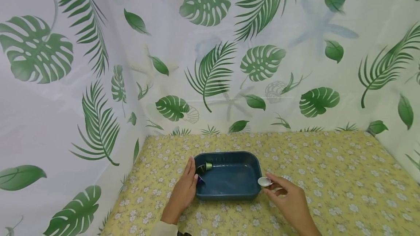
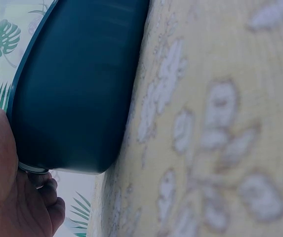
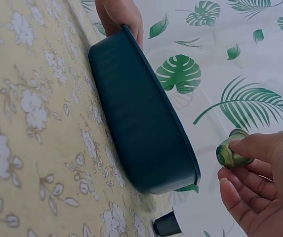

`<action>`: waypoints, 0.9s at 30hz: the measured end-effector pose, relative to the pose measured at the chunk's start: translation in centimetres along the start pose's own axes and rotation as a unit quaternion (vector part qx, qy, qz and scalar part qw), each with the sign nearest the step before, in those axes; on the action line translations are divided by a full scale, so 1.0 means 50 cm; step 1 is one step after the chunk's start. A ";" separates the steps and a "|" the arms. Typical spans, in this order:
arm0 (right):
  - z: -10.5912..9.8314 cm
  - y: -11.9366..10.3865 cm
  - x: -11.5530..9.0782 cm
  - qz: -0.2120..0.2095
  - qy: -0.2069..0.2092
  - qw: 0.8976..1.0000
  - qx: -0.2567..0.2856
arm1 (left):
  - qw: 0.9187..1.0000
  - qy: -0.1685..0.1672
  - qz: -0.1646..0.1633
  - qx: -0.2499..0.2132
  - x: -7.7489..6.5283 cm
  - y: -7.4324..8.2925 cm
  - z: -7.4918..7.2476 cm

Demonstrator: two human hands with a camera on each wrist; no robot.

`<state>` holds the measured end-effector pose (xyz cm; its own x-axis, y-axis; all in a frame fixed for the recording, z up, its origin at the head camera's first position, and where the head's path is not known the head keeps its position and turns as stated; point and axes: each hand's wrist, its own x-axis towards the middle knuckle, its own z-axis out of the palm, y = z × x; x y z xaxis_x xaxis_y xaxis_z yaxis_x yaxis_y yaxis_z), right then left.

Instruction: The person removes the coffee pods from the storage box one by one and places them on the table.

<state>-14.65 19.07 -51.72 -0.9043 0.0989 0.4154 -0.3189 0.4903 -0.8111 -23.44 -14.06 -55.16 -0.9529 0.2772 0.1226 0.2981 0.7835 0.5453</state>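
My left hand (image 1: 185,188) holds the left end of a dark blue rectangular dish (image 1: 229,196), thumb at the rim and fingers along the outer wall. Inside the dish at that end lie a green coffee capsule (image 1: 209,166), a black coffee capsule (image 1: 201,169) and something purple (image 1: 199,180), partly covered by the thumb. Beyond the right rim, my right hand (image 1: 288,196) pinches another green coffee capsule (image 3: 234,150) between thumb and fingers. Its pale lid (image 1: 264,181) faces up in the head view. In the right wrist view, a dark capsule (image 3: 167,224) stands below that hand.
A yellow flowered cloth (image 1: 344,177) covers the table under the dish. White sheeting (image 1: 279,112) printed with green leaves rises behind the table and along both sides.
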 end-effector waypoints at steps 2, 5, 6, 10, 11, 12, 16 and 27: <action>-0.005 0.001 -0.003 0.002 0.007 1.000 -0.006 | 1.000 0.002 0.000 0.001 0.000 -0.001 0.001; -0.014 0.002 -0.008 0.023 0.011 1.000 -0.008 | 1.000 0.003 0.002 0.000 0.000 0.001 0.002; -0.017 0.004 -0.010 0.033 0.011 0.999 -0.010 | 1.000 0.002 0.002 -0.001 0.000 0.001 0.001; -0.027 0.013 -0.016 0.075 0.010 0.997 -0.020 | 1.000 -0.002 0.001 -0.008 -0.001 0.003 -0.002; -0.029 0.016 -0.017 0.083 0.009 0.996 -0.024 | 1.000 -0.001 0.002 -0.008 -0.001 0.004 -0.002; -0.030 0.019 -0.018 0.090 0.008 0.996 -0.028 | 1.000 -0.001 0.001 -0.009 -0.001 0.004 -0.003; -0.031 0.028 -0.018 0.112 0.001 0.993 -0.037 | 1.000 0.004 0.003 -0.010 -0.002 0.004 -0.005; -0.024 0.058 -0.017 0.186 -0.032 0.981 -0.048 | 1.000 -0.002 0.002 -0.019 -0.004 0.005 -0.006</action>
<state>-14.47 21.44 -53.90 -0.9699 0.2337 0.0684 0.0625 0.5104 -0.8577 -23.20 -14.07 -54.78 -0.9517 0.2824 0.1204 0.2987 0.7613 0.5756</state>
